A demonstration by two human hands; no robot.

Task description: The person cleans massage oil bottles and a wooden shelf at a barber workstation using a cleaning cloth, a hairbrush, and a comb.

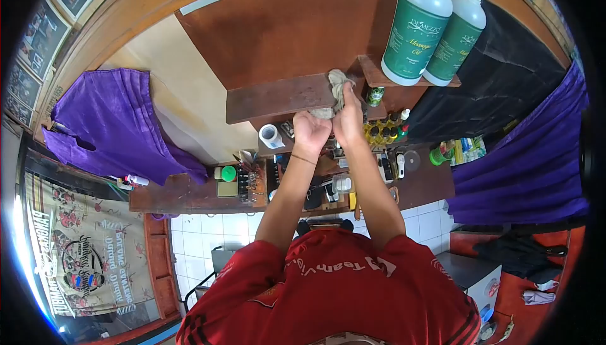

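Both of my hands are raised together at the right end of a brown wooden shelf. A crumpled greyish cloth is bunched between them, part of it sticking up above the shelf. My right hand is closed on the cloth, with the thumb side toward me. My left hand is beside it, its fingers curled around the lower part of the cloth and mostly hidden from me. A small green bottle stands just right of my right hand.
Two large massage oil bottles stand on a higher shelf at right. Below, a counter carries a white paper roll, several small yellow bottles, a green spray bottle and tools. Purple curtains hang on both sides.
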